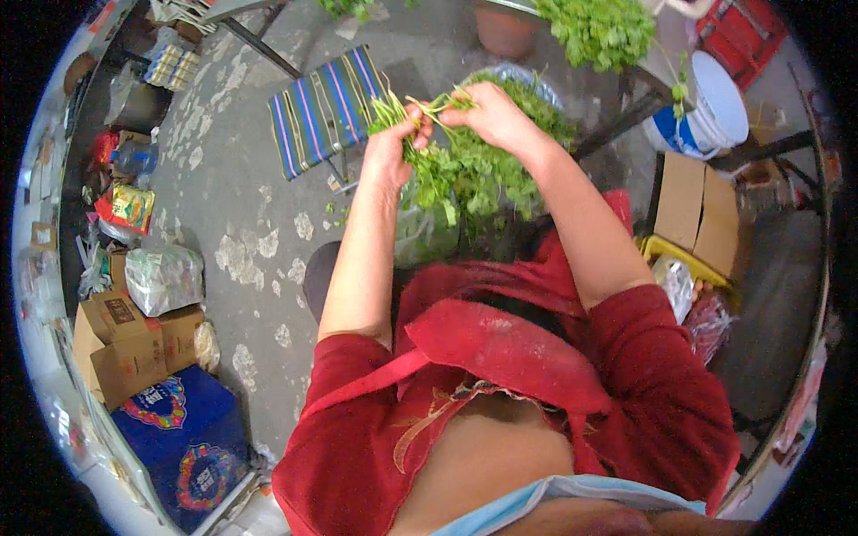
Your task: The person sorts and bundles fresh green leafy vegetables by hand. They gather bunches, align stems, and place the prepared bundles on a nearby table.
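Observation:
My left hand (400, 137) is closed around a bunch of leafy cilantro (432, 177), its pale stem ends pointing up and its leaves hanging below the fist. Close beside it on the right, my right hand (486, 114) pinches a few thin green stems (439, 104) between thumb and fingers. Beneath both hands a large heap of cilantro (536, 114) fills a container lined with clear plastic (546, 90); the container's sides are mostly hidden. Another cilantro pile (596, 30) lies on the table corner at the top.
A striped folding stool (325, 110) stands on the stained floor left of my hands. To the right are a white bucket (717, 100), a cardboard box (697, 208) and a yellow crate (694, 268). Cardboard boxes (127, 342) and a blue box (188, 435) stand at left.

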Demonstrator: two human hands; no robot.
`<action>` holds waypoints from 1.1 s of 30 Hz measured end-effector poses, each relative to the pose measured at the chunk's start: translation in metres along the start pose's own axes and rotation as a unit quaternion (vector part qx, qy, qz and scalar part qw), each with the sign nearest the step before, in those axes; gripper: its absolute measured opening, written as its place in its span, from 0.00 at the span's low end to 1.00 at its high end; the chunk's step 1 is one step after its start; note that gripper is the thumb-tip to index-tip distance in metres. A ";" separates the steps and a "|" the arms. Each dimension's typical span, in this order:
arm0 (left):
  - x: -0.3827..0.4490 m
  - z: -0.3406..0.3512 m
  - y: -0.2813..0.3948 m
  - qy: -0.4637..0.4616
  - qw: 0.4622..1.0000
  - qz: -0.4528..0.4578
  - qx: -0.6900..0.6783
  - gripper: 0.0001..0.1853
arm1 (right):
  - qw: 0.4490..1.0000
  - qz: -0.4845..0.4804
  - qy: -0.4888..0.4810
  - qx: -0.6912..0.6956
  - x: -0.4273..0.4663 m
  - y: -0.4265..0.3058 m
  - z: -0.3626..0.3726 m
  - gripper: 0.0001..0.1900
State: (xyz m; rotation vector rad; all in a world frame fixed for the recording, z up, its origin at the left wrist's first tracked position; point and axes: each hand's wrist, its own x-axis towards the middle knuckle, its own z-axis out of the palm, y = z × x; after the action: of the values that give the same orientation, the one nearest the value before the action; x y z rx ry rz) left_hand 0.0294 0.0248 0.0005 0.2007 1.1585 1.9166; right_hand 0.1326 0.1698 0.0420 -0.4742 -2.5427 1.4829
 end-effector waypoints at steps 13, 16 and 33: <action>-0.040 -0.060 0.069 0.269 0.952 0.143 -0.043 0.09 | 0.988 0.016 0.151 -0.024 0.018 0.023 -0.025 0.11; -0.046 -0.080 0.066 0.235 0.954 0.158 -0.100 0.09 | 0.975 -0.014 0.078 0.206 0.031 0.000 -0.015 0.12; -0.027 -0.045 0.055 0.188 0.974 0.059 -0.112 0.13 | 0.966 0.006 0.249 0.072 0.277 0.009 -0.162 0.04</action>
State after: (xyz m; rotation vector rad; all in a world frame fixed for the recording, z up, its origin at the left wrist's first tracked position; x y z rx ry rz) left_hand -0.0101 -0.0352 0.0258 -0.2315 1.1763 2.2372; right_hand -0.0774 0.4032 0.1090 -0.7329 -2.0326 1.3307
